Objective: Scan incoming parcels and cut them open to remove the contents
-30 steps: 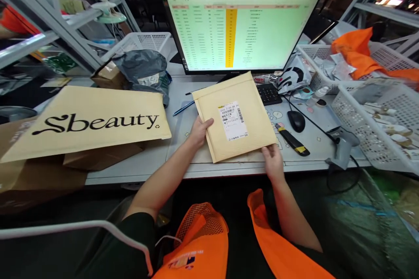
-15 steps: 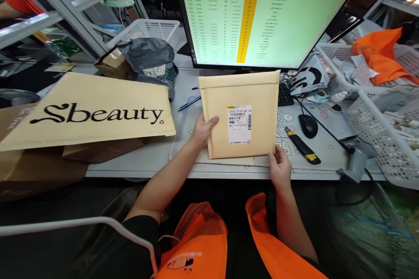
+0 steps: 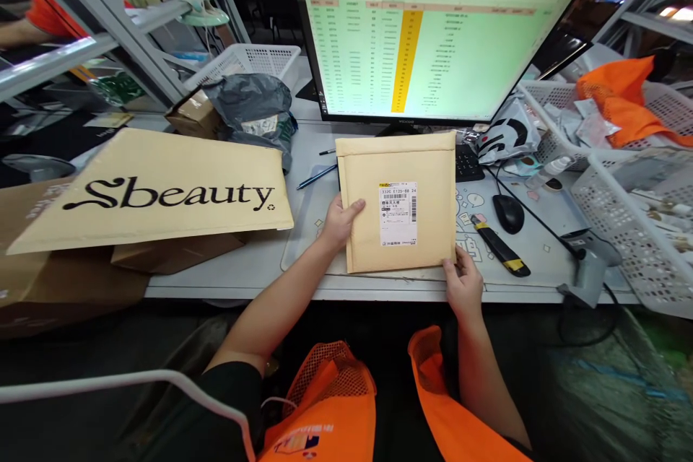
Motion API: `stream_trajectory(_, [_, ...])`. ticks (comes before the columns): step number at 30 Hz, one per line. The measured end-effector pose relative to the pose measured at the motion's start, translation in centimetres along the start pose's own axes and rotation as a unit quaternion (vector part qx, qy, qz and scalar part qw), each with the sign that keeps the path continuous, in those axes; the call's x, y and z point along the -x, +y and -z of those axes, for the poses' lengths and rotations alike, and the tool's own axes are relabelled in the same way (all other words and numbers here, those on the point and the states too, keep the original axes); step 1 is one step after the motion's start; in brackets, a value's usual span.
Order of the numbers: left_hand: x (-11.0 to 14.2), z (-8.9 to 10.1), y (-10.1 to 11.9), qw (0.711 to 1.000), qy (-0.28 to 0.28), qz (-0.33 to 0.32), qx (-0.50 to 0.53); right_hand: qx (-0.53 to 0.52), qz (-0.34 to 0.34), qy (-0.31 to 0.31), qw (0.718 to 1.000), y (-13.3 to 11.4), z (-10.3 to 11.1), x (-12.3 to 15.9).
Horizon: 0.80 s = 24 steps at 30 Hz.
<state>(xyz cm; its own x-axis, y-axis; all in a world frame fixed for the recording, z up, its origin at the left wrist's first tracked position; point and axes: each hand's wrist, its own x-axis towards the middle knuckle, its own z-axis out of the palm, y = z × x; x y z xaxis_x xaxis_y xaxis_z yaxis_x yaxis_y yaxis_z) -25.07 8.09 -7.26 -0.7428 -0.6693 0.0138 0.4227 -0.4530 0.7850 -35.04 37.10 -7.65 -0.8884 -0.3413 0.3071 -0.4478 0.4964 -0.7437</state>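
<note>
A tan padded envelope [image 3: 368,180] with a white barcode label [image 3: 398,213] is held upright-square over the desk in front of the monitor [image 3: 433,29]. My left hand [image 3: 338,220] grips its left edge with the thumb on the front. My right hand [image 3: 465,281] pinches its lower right corner. Both hands are closed on the envelope. The keyboard [image 3: 468,162] is partly hidden behind it.
A large "Sbeauty" mailer [image 3: 157,191] lies on cardboard boxes at left. A grey poly bag [image 3: 252,105], a blue pen [image 3: 314,177], a utility knife [image 3: 501,254], a mouse [image 3: 507,213], a barcode scanner [image 3: 587,263] and white baskets [image 3: 622,224] surround the desk.
The envelope has turned from a tilt to square with the desk edge, and both hands shifted with it. The camera view moved slightly closer.
</note>
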Motion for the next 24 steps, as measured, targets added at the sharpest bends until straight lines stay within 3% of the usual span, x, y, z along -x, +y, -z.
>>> stream_trajectory(6, [0.22, -0.5, -0.58, 0.999, -0.015, 0.035, 0.012, -0.009, -0.005, -0.001, 1.0, 0.28, -0.07, 0.16])
stream_trajectory(24, [0.07, -0.24, -0.66, 0.999, -0.043, 0.031, 0.008, 0.007, -0.011, 0.002, 1.0, -0.04, -0.22, 0.2])
